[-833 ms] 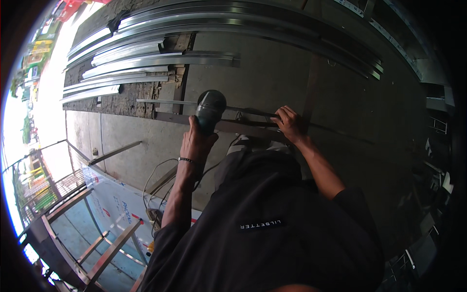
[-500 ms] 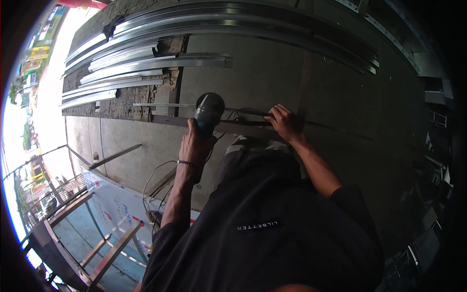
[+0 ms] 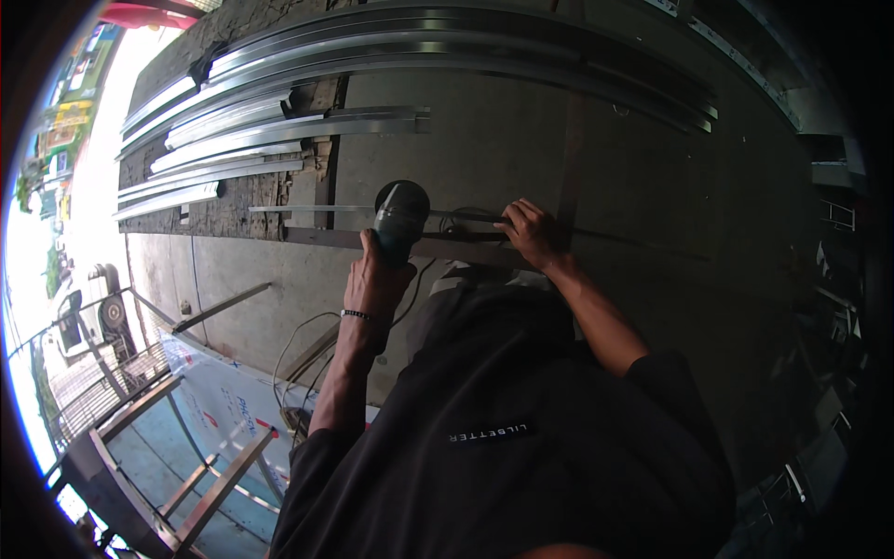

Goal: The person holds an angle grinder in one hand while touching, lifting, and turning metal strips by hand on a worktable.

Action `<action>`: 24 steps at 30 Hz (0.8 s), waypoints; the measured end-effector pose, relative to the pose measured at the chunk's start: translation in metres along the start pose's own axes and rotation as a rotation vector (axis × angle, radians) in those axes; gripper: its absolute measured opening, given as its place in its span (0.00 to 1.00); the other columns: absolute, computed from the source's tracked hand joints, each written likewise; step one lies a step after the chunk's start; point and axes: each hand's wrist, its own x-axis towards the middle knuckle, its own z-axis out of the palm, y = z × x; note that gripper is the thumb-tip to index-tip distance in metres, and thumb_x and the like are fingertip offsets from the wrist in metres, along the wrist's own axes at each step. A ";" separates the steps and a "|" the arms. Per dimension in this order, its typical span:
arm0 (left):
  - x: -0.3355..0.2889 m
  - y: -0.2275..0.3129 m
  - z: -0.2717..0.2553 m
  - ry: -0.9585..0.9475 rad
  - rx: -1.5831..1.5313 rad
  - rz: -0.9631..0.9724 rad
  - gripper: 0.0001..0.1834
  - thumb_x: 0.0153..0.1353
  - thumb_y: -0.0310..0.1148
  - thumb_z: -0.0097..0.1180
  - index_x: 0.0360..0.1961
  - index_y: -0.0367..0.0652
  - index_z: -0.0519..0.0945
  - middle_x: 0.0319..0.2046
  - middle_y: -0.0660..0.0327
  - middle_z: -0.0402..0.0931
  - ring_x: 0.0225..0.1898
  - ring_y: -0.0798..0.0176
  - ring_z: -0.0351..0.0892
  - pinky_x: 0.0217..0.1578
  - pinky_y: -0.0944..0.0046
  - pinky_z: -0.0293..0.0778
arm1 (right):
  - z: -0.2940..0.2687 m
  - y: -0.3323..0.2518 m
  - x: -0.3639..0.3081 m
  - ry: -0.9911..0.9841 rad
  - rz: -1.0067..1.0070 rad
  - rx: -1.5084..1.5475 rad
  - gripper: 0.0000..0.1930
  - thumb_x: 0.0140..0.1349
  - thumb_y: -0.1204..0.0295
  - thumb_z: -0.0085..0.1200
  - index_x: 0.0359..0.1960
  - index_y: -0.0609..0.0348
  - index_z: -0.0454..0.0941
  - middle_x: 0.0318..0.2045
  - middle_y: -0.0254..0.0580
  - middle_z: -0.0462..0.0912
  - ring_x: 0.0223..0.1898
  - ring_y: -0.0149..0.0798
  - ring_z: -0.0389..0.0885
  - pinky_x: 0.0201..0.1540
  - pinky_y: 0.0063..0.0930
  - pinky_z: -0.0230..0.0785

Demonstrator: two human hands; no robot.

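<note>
My left hand is closed round the body of a teal and black angle grinder. The grinder's dark round head lies over a thin metal strip, hiding part of it. To the right, my right hand pinches the strip near its dim right part, fingers curled over it. On the left, the strip rests on a worn wooden board. Whether the disc touches the metal cannot be made out. A dark metal rail runs just nearer to me than the strip.
Several shiny metal channels lie across the worn board beyond the grinder. A cable loops over the floor at my left. Nearby are a metal frame and a film-covered sheet. Outside at far left stands a vehicle.
My right hand has shifted slightly left along with the strip. The grinder stays nearly in place in my left hand. The vehicle has come into view at far left.
</note>
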 end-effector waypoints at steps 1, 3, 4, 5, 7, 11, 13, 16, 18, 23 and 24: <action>-0.003 0.005 0.004 -0.027 -0.023 0.008 0.33 0.56 0.29 0.67 0.57 0.37 0.62 0.37 0.30 0.84 0.44 0.23 0.85 0.42 0.35 0.80 | -0.001 -0.001 0.000 -0.003 -0.001 0.000 0.11 0.63 0.70 0.69 0.35 0.60 0.77 0.35 0.43 0.82 0.43 0.49 0.85 0.48 0.44 0.80; -0.009 0.010 0.017 -0.019 0.017 0.020 0.32 0.56 0.30 0.67 0.57 0.38 0.62 0.35 0.30 0.84 0.44 0.22 0.84 0.41 0.34 0.80 | -0.001 -0.003 0.001 -0.014 0.000 -0.010 0.11 0.64 0.69 0.68 0.35 0.60 0.77 0.36 0.43 0.83 0.45 0.49 0.85 0.50 0.44 0.79; -0.010 0.007 0.024 -0.019 -0.002 0.113 0.33 0.56 0.30 0.68 0.57 0.38 0.62 0.35 0.30 0.84 0.43 0.22 0.84 0.41 0.33 0.79 | -0.001 -0.004 0.002 -0.016 -0.002 -0.012 0.11 0.64 0.69 0.68 0.35 0.60 0.77 0.36 0.43 0.83 0.45 0.49 0.85 0.50 0.44 0.79; -0.011 0.006 0.029 -0.017 -0.021 0.205 0.33 0.56 0.31 0.68 0.57 0.39 0.62 0.34 0.30 0.84 0.43 0.21 0.84 0.41 0.33 0.79 | 0.000 -0.005 0.003 -0.019 0.002 -0.008 0.11 0.64 0.69 0.68 0.35 0.60 0.77 0.36 0.44 0.83 0.45 0.50 0.85 0.50 0.44 0.79; -0.012 0.013 0.026 -0.055 -0.056 0.156 0.33 0.56 0.32 0.68 0.57 0.38 0.63 0.37 0.29 0.84 0.43 0.21 0.84 0.42 0.35 0.80 | 0.000 -0.002 0.004 -0.020 0.015 -0.011 0.11 0.64 0.69 0.68 0.35 0.60 0.77 0.36 0.44 0.83 0.45 0.50 0.85 0.50 0.44 0.79; -0.015 -0.013 -0.008 -0.007 -0.233 0.110 0.33 0.56 0.35 0.70 0.58 0.37 0.66 0.38 0.37 0.84 0.39 0.37 0.88 0.41 0.44 0.82 | 0.001 -0.004 0.022 -0.081 0.004 0.081 0.12 0.64 0.67 0.68 0.36 0.60 0.78 0.34 0.45 0.83 0.43 0.53 0.85 0.47 0.46 0.78; -0.020 -0.027 -0.031 0.054 -0.393 0.066 0.31 0.55 0.37 0.71 0.54 0.36 0.69 0.37 0.44 0.84 0.36 0.50 0.86 0.41 0.51 0.81 | 0.008 -0.012 0.034 -0.120 0.046 0.144 0.13 0.64 0.66 0.69 0.36 0.59 0.78 0.33 0.45 0.83 0.42 0.54 0.85 0.46 0.48 0.78; -0.025 -0.047 -0.059 0.097 -0.434 0.026 0.30 0.55 0.38 0.71 0.53 0.36 0.70 0.36 0.47 0.82 0.36 0.54 0.85 0.39 0.52 0.81 | 0.024 -0.025 0.061 -0.180 0.101 0.205 0.16 0.63 0.62 0.71 0.37 0.60 0.78 0.34 0.46 0.85 0.42 0.55 0.86 0.45 0.49 0.78; -0.026 -0.063 -0.068 0.168 -0.427 -0.027 0.29 0.55 0.37 0.71 0.53 0.36 0.71 0.36 0.50 0.81 0.35 0.58 0.82 0.37 0.55 0.81 | 0.034 -0.034 0.080 -0.315 0.219 0.280 0.18 0.62 0.59 0.71 0.40 0.60 0.80 0.35 0.49 0.87 0.44 0.55 0.87 0.46 0.48 0.78; -0.030 -0.093 -0.068 0.203 -0.530 0.003 0.31 0.56 0.30 0.70 0.60 0.37 0.70 0.33 0.57 0.79 0.27 0.64 0.81 0.27 0.61 0.80 | 0.070 -0.032 0.115 -0.450 0.287 0.334 0.20 0.62 0.56 0.71 0.41 0.62 0.83 0.36 0.52 0.88 0.44 0.54 0.88 0.47 0.47 0.77; -0.033 -0.091 -0.068 0.194 -0.562 -0.010 0.32 0.56 0.30 0.70 0.60 0.37 0.70 0.33 0.57 0.80 0.27 0.64 0.82 0.27 0.61 0.80 | 0.076 -0.029 0.120 -0.518 0.315 0.370 0.21 0.62 0.56 0.72 0.42 0.62 0.83 0.37 0.52 0.89 0.44 0.53 0.88 0.48 0.46 0.77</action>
